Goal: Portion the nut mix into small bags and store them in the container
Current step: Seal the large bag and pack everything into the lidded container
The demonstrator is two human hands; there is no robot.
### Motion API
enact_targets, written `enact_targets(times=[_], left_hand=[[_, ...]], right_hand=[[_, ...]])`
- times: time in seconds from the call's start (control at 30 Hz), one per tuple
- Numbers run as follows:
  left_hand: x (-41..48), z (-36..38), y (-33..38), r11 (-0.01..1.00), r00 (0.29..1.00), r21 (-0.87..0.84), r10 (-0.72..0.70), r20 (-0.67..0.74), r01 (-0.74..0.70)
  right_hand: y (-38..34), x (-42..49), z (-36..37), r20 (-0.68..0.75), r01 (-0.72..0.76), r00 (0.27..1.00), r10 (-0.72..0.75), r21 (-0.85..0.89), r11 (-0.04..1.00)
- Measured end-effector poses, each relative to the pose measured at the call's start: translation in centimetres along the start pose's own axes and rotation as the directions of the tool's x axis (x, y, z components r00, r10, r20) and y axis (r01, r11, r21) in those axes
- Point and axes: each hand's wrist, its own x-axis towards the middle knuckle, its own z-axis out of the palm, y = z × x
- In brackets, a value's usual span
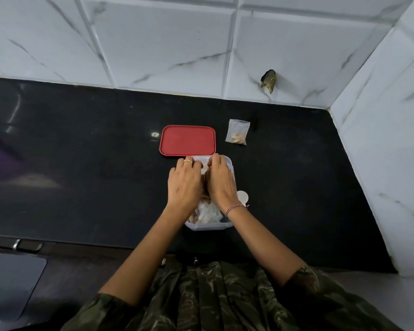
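Note:
A clear plastic container [209, 226] stands on the black counter, holding nut mix and crumpled clear plastic. Above its far end, my left hand [184, 185] and my right hand [221, 182] both pinch the top of a small clear bag [202, 160]. Most of that bag is hidden behind my fingers. The container's red lid [187, 140] lies flat just beyond it. A small sealed bag of nuts [237, 132] lies to the right of the lid.
A small white round object [243, 196] peeks out at the container's right side. The black counter [81, 163] meets tiled walls at the back and right. A dark stub [269, 80] sticks out of the back wall. Drawer handles [26, 246] run below the front edge.

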Motion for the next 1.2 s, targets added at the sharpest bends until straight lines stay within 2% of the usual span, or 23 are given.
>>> enact_targets(times=[0.07,0.17,0.3,0.4,0.5,0.6,0.8,1.03,1.2], left_hand=[[-0.1,0.2,-0.1,0.997,0.999,0.076,0.013,0.038,-0.016],[-0.3,0.2,-0.2,0.994,0.999,0.109,0.015,0.052,-0.021],[-0.8,-0.2,0.0,0.989,0.996,0.137,0.050,0.073,-0.060],[-1.3,-0.1,0.2,0.984,0.991,0.159,0.062,0.118,-0.080],[-1.6,0.1,0.1,0.975,0.970,0.198,0.049,0.239,-0.098],[-1.7,0.0,0.1,0.932,0.933,0.317,0.057,0.356,-0.178],[-1.1,-0.5,0.7,0.846,0.884,0.457,0.036,0.467,-0.276],[0.0,0.1,0.8,0.833,0.832,0.447,0.028,0.553,-0.325],[0.9,0.2,0.7,0.836,0.800,0.423,0.033,0.599,-0.350]], right_hand=[[0.3,-0.1,0.0,-0.025,0.044,0.999,-0.045,-0.019,0.999],[0.5,-0.4,0.0,-0.054,0.129,0.990,-0.133,-0.073,0.989],[0.2,-1.3,-0.4,-0.058,0.172,0.981,-0.183,-0.165,0.971],[0.1,-2.2,-0.5,0.068,0.206,0.978,-0.197,-0.159,0.966],[0.1,-2.7,-0.5,0.297,0.106,0.949,-0.101,0.000,0.994],[0.4,-2.5,-0.9,0.463,0.143,0.882,-0.087,-0.087,0.986],[0.8,-1.5,-1.2,0.589,0.197,0.804,-0.078,-0.141,0.970],[0.8,-0.9,-1.0,0.620,0.208,0.785,-0.023,-0.228,0.951],[0.4,-0.3,-1.1,0.675,0.187,0.738,0.026,-0.241,0.952]])
